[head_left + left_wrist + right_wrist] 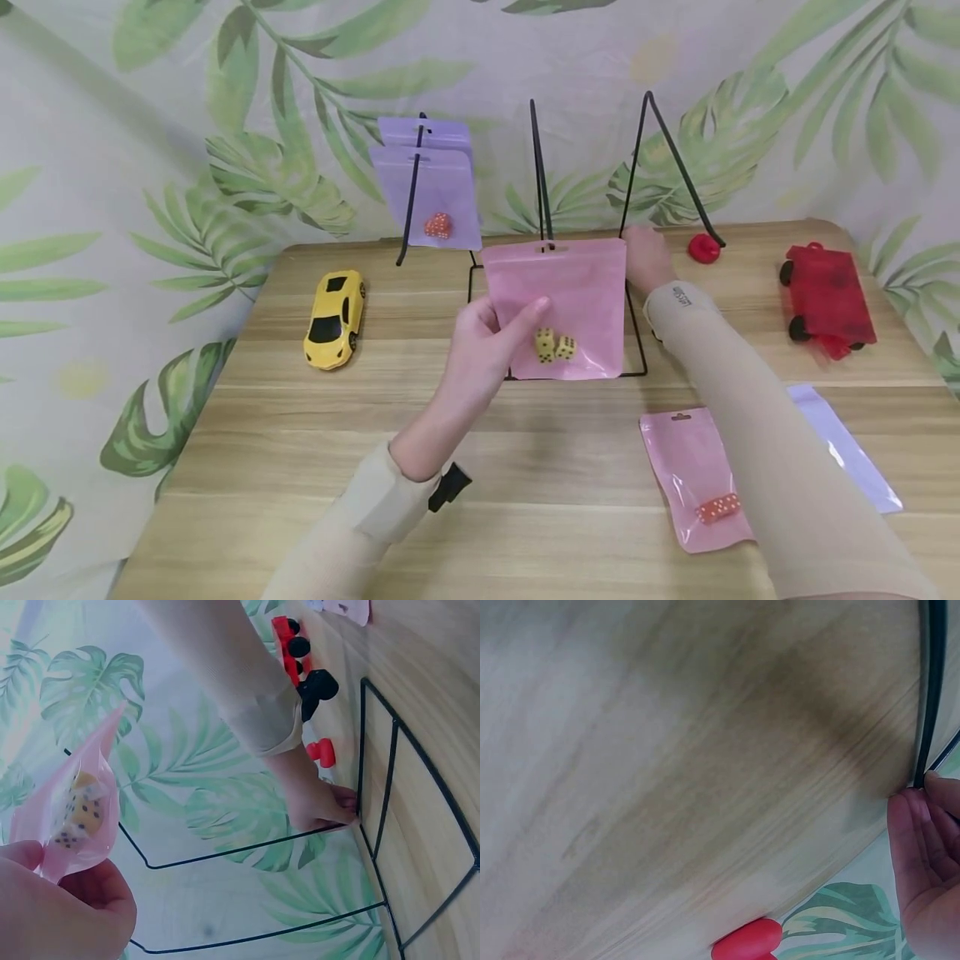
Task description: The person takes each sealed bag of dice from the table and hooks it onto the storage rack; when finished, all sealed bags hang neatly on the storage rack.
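Small dark lettering [681,296] on the right sleeve's cuff [688,313], seemingly "Let'sSlim", too tiny for certainty.

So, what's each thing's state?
Pink bag with yellow dice: upright, pinched by the left hand; whether hooked, unclear.
Black wire rack: standing, gripped by the right hand.
Two purple bags: hanging on the rack.
Other pink bag with red dice: lying flat, partly behind the right sleeve.
Loose purple bag: lying, partly covered.
Yellow toy sports car: on its wheels.
Red toy vehicle: on its wheels.
Small red piece: on the table.

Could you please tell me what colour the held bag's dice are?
The dice are yellow with dark dots, clearest in the head view.
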A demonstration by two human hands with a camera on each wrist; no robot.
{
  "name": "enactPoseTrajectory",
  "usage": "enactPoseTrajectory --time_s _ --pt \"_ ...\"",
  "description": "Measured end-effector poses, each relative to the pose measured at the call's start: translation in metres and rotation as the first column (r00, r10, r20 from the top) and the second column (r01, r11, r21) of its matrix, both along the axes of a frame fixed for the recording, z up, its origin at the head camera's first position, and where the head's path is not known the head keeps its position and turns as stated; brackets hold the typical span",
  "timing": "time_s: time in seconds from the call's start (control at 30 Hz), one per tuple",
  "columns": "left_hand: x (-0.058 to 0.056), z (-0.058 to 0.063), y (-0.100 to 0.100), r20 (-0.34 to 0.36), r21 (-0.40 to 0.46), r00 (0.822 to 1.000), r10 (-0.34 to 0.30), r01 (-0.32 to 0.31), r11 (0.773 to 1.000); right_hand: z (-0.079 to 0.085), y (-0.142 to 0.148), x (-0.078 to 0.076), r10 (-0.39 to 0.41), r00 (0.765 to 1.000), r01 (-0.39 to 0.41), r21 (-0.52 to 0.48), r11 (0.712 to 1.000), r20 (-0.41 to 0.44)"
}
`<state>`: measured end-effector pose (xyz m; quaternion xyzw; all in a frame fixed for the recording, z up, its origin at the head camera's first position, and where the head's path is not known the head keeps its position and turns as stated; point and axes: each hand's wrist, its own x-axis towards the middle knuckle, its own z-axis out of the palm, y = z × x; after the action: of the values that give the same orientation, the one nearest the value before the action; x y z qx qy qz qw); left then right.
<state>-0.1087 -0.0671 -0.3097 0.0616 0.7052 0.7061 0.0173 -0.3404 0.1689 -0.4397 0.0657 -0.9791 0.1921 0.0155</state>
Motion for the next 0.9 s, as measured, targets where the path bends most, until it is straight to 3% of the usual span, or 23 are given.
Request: enactPoseTrajectory --time_s 0.3,0.5,0.73,0.9 --pt "-0.008 -0.008 0.003 -0.023 0.02 0.999 0.026 -0.025 0.999 -0.002 -0.001 -0.001 -0.005 1.0 0.005 0.022 1.0 -0.002" --pt "-0.023 -0.014 0.01 0.065 0.079 0.993 0.101 -0.106 0.991 0.002 -0.002 0.0 -0.025 1.0 0.024 0.045 0.999 0.017" --pt "-0.057 -0.023 0.027 0.121 0.201 0.96 0.253 -0.273 0.941 0.003 0.0 0.003 -0.002 1.0 0.002 0.039 0.999 0.001" --pt "-0.075 -0.029 0.035 0.154 0.272 0.936 0.316 -0.348 0.897 0.004 -0.002 0.004 -0.002 1.0 0.002 0.032 0.999 0.008"
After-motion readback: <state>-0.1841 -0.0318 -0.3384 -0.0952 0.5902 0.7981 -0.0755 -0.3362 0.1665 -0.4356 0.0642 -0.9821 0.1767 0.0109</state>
